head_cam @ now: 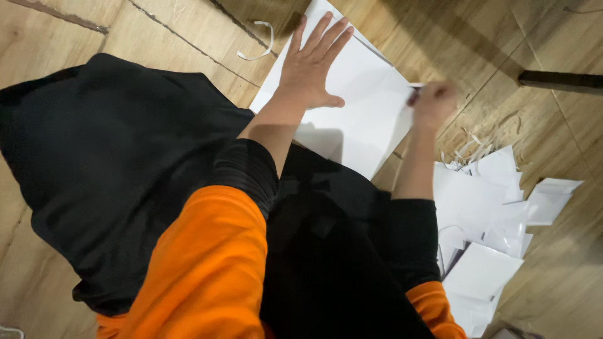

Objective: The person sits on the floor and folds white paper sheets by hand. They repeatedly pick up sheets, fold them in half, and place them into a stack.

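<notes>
Two hands: both are seen over one big white sheet on the floor, viewed from above
Left hand [312, 63]: laid flat on the sheet, fingers spread wide, palm pressed down, nothing gripped
Right hand [432, 103]: blurred pretty badly, closed up at the sheet's right edge; a small dark thing seems to be pinched in it, but what it is can't be told
White sheet [358, 119]: spread out on the wooden floor [151, 37] just past the knees, turned at an angle so one corner points back toward the body; its near edge is touched by the black cloth
Black cloth [107, 169]: a big dark garment draped over the lap and spilled out to the left across the floor
Orange sleeves [207, 270]: worn on both arms, with black cuffs pushed up toward the elbows
Paper pile [490, 232]: loads of smaller white cut pieces heaped on the floor to the right of the body, overlapped every which way, near the right forearm but apart from the big sheet
Thin strips [468, 147]: curly white trimmings scattered between the pile and the sheet
Loose strip [260, 47]: one more curled white offcut left on the floor just left of the sheet
Dark bar [559, 80]: a straight dark piece seen at the right edge, well apart from the hands
</notes>
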